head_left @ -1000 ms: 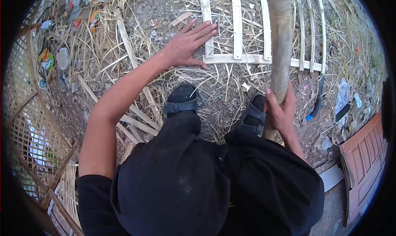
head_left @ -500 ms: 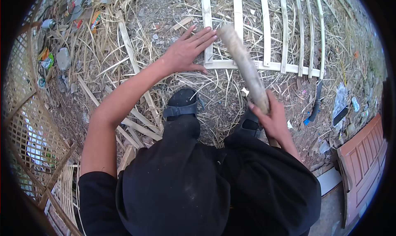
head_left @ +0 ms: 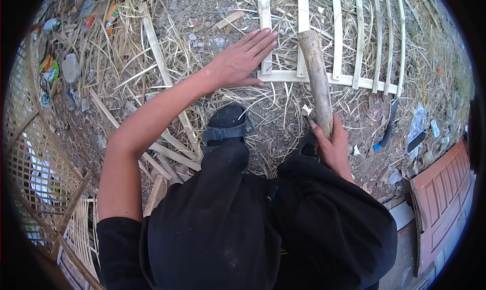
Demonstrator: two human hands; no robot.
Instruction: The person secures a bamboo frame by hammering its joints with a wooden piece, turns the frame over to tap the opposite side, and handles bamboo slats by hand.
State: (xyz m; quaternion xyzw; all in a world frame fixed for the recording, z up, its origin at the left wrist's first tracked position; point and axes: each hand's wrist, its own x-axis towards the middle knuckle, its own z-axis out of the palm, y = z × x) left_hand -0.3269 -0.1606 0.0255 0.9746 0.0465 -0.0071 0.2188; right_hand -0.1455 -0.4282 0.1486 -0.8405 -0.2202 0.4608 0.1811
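Note:
A thick wooden stick point(head_left: 316, 72) is gripped near its lower end by my right hand point(head_left: 334, 145), its far end over the slatted frame. The frame of pale flat strips lies on the ground, with several long slats and a crosswise strip point(head_left: 372, 83) under their near ends. My left hand point(head_left: 243, 59) lies flat with fingers spread, its fingertips on the leftmost slat point(head_left: 265, 16) and its thumb near the corner. A thin nail-like piece stands at that corner. Nothing shows in the left hand's grasp.
Loose strips point(head_left: 157, 44) and shavings litter the ground. A woven lattice point(head_left: 40, 163) stands at the left. To the right lie a dark curved tool point(head_left: 389, 128), a plastic bag point(head_left: 416, 125) and a brown panelled board point(head_left: 441, 188). My sandalled feet point(head_left: 225, 128) are below the frame.
The stick swung left from upright half a second ago, then its far end shifted right, away from the corner. My left hand stays at the leftmost slat, and the view has shifted slightly.

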